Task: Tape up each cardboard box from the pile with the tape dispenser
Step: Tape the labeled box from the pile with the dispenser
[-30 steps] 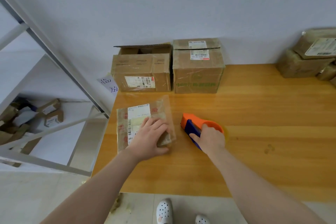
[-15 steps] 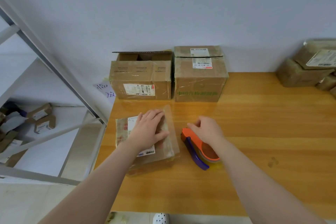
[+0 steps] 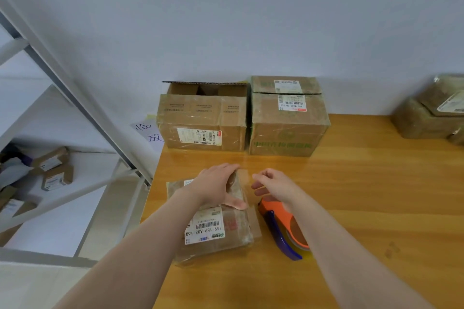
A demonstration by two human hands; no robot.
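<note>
The left hand (image 3: 216,185) is gripping a small cardboard box (image 3: 226,236); the right hand (image 3: 273,188), fingers loosely curled and empty, is hovering over the tape dispenser (image 3: 281,223), an open carton (image 3: 203,123) standing behind.

I find bare table (image 3: 376,195) passable right of the tape dispenser (image 3: 283,228) up to the far-right packages (image 3: 426,118); the small box (image 3: 216,231) fills the near left, while the open-topped box (image 3: 203,120) and taller box (image 3: 288,128), side by side, block the rear.
</note>
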